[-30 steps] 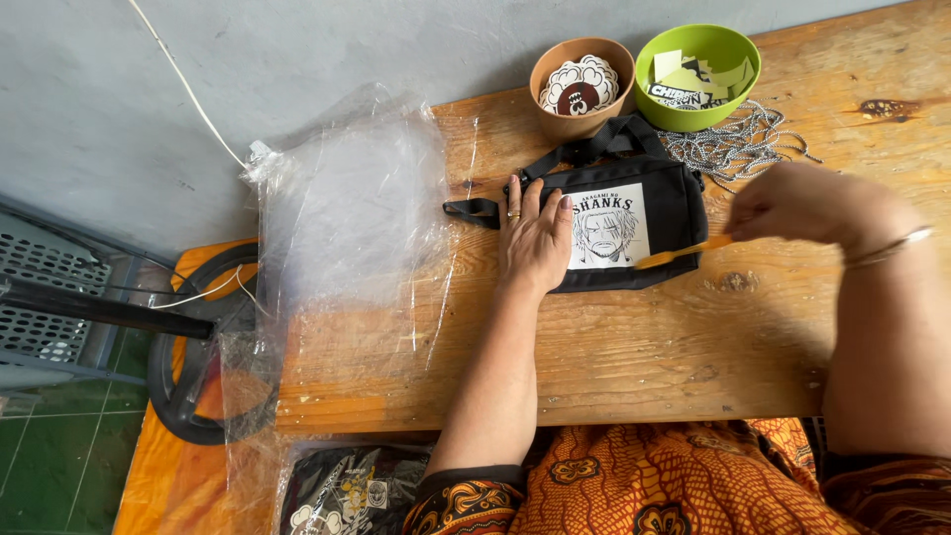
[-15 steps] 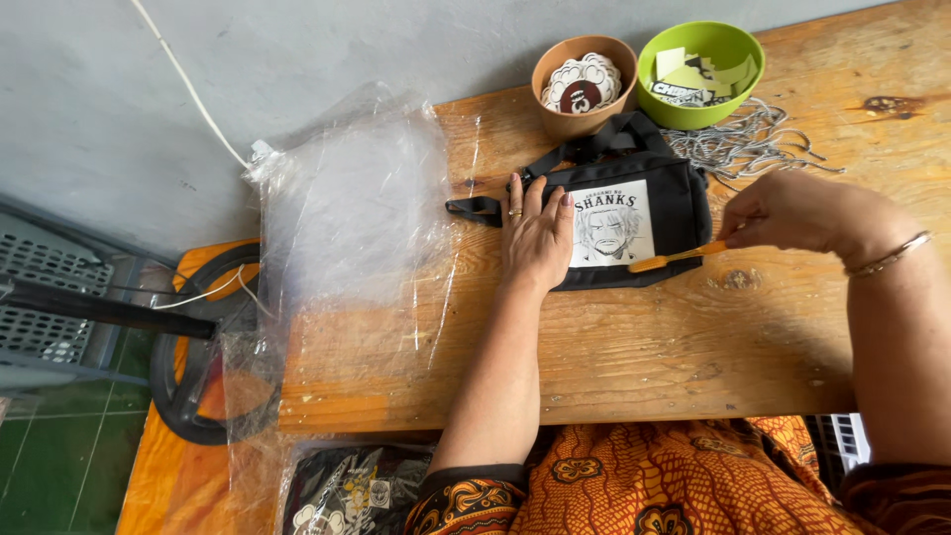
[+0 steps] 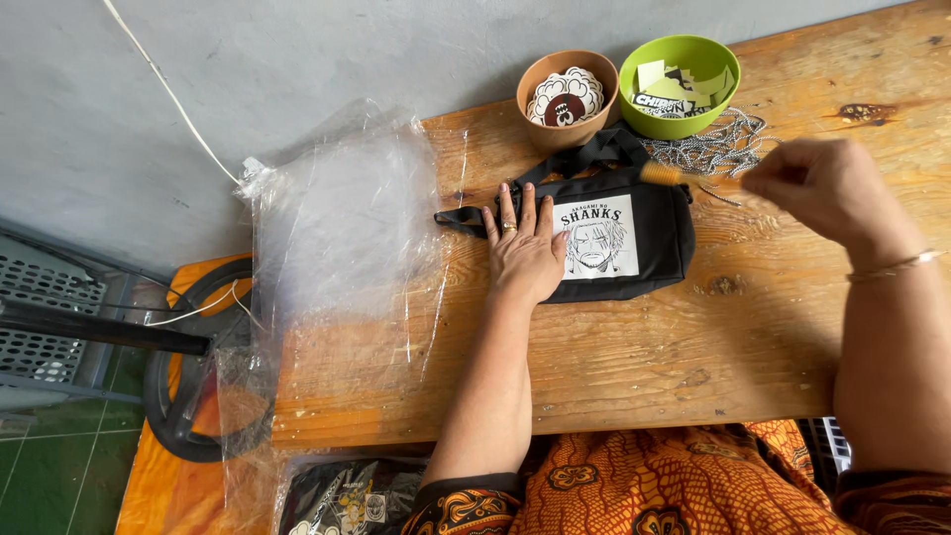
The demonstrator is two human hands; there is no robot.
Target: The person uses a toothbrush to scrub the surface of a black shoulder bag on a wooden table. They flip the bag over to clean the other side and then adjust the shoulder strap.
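- Your left hand (image 3: 525, 253) is lying flat, fingers spread, on the black pouch (image 3: 634, 238) at mid-counter (image 3: 634, 367).
- Your right hand (image 3: 827, 188) is pinching an orange tool (image 3: 662, 174) above the pouch's top edge.

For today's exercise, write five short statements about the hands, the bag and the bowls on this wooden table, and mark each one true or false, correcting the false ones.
1. The left hand lies flat on the black bag. True.
2. The right hand is empty. False: it holds a small orange-tipped tool, blurred, over the bag's upper right corner.
3. The green bowl stands to the right of the brown bowl. True.
4. The clear plastic sheet covers the bag. False: it lies left of the bag, over the table edge.
5. A pile of metal chain lies beside the green bowl. True.
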